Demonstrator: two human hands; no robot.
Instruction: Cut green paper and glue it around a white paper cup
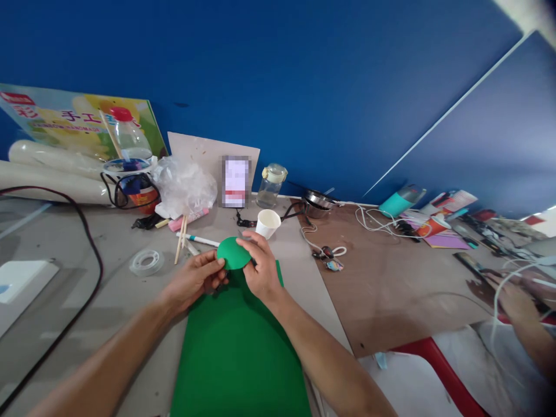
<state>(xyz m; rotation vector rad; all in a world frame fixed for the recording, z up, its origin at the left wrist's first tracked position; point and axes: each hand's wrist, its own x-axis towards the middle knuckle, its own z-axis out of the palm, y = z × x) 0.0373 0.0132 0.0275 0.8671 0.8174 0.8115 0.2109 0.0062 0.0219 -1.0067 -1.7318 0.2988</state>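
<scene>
A small round green paper disc [233, 253] is held up between my two hands. My left hand [203, 273] pinches its left edge between thumb and fingers; a dark object shows under these fingers, too hidden to name. Along the disc's right edge, my right hand [262, 267] grips it with thumb and fingertips. Below them a large green sheet [238, 353] lies on the table. A white paper cup [268, 223] stands just beyond my right hand. Behind my left hand lie a white pen [200, 238] and wooden chopsticks [180, 240].
A tape roll [146, 262] lies left, near a black cable [89, 231]. At the back are a crumpled plastic bag [185, 182], a phone [236, 180], a glass bottle [271, 188] and a metal bowl [320, 202]. Another person's hand [516, 298] is at far right.
</scene>
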